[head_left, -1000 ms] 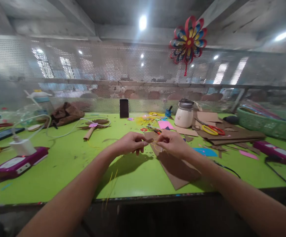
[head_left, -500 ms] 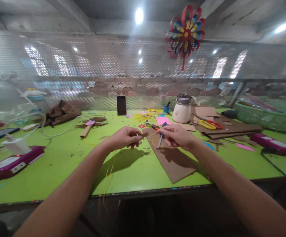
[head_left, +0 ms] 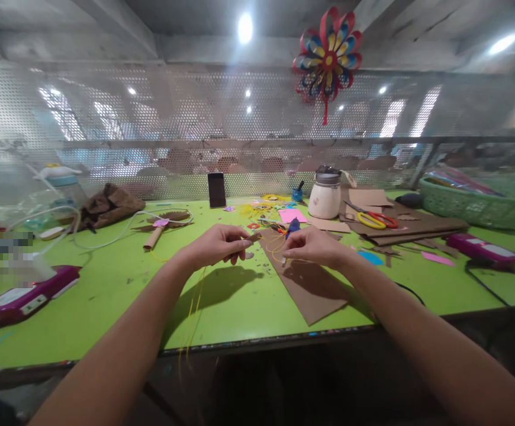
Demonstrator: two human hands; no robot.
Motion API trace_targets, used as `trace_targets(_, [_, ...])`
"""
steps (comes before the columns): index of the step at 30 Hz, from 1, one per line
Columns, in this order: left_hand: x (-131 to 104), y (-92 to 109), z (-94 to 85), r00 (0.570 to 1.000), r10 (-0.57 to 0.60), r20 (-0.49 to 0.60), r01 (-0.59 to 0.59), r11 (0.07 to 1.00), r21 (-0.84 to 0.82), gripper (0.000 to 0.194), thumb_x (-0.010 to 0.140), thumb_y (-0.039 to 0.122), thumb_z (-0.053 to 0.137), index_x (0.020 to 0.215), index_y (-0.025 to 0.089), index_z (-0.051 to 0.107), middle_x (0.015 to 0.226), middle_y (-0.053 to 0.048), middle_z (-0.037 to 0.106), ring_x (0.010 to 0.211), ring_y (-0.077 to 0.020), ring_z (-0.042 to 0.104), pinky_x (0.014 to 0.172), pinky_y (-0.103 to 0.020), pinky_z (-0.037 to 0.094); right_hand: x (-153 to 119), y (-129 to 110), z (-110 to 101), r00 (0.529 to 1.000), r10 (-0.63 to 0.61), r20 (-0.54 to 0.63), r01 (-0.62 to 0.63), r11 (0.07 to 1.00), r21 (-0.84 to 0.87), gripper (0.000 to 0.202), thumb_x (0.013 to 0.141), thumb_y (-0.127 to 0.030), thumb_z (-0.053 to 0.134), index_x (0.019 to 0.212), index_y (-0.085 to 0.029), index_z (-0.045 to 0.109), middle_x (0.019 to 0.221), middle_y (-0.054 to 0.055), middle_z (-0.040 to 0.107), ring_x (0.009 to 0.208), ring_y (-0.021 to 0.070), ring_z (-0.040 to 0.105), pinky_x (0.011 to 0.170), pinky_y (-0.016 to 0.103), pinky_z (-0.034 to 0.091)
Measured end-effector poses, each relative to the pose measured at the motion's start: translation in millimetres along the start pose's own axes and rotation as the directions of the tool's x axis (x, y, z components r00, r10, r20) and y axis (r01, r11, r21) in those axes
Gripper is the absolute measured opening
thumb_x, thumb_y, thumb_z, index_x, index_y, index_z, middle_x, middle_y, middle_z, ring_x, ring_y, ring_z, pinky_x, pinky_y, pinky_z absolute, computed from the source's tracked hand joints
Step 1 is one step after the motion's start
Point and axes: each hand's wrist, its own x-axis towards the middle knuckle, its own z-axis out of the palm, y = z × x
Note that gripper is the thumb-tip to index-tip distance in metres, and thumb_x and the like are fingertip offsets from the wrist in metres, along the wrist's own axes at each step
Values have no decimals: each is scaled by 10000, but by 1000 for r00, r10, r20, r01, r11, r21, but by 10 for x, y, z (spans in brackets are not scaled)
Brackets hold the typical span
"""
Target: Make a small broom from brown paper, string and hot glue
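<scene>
"Thread is all loopy over the brown card. Who holds what?"

"Left hand pinches a brown scrap above the green tabletop. Right hand grips a blue tool over the card, with its pale tip down."

"And how do you do this bit well?"

"Pinch the scrap softly so it won't bend — and move the tool slowly. Keep its tip out of the loops, I'd say — they look easy to snag."
</scene>
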Motion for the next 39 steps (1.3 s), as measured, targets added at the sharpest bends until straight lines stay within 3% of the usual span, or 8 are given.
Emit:
trace_targets(7, [41,-54,56,998,-17,62,16,1000,11,354,801,476,547,899,147,632,642,-10,622,507,-88,531,481,-202,380,45,-32,144,967,-211,-146,210,977,-18,245,727,-289,649,916,-133,635,672,-14,528,587,95,455,536,230,371])
trace_targets(13, [106,-124,129,993,1,121,-9,998,61,370,812,499,521,915,162,633,659,-9,621,506,-91,528,471,-205,367,63,-108,321,891,-386,-241,333,914,-231,95,739,-192,624,661,-159,580,677,-13,494,609,98,443,569,232,366])
trace_targets(17, [104,-116,133,993,-10,119,2,997,75,372,818,497,512,918,161,634,670,-14,628,503,-89,527,468,-204,363,50,-91,303,921,-331,-207,289,935,-207,113,742,-183,591,635,-160,563,665,-10,512,607,100,450,572,237,366])
trace_targets(20, [97,-116,120,994,-17,111,8,997,80,379,819,490,513,958,159,635,668,-18,632,504,-92,530,473,-206,368,34,-71,246,974,-200,-109,205,978,38,121,745,-231,583,658,-164,532,633,-13,542,542,87,438,505,224,344])
trace_targets(24, [99,-128,107,994,-24,110,13,995,95,380,818,493,516,945,155,634,673,-25,637,509,-96,538,474,-206,369,14,-102,168,999,-44,4,40,934,356,165,743,-299,607,731,-165,511,682,17,623,450,56,405,424,202,286])
trace_targets(27, [104,-130,111,995,-17,100,7,995,95,382,814,500,517,924,153,633,674,-24,637,509,-94,538,469,-203,365,29,-121,180,997,3,-74,18,958,287,203,709,-326,653,737,-148,560,594,-12,573,453,60,404,440,205,301])
trace_targets(32, [99,-118,121,996,-15,82,7,995,96,390,813,501,515,945,156,638,668,-20,633,503,-89,529,459,-194,356,65,-94,296,993,-96,-75,96,995,-1,92,683,-221,638,663,-136,611,586,-8,562,537,93,463,513,234,362])
trace_targets(39, [107,-131,118,996,-34,85,24,993,118,368,805,474,536,965,161,642,651,-16,628,497,-96,531,469,-204,373,22,-101,167,983,-158,-89,155,987,-37,133,718,-261,608,646,-150,606,611,-3,575,566,101,490,540,240,379])
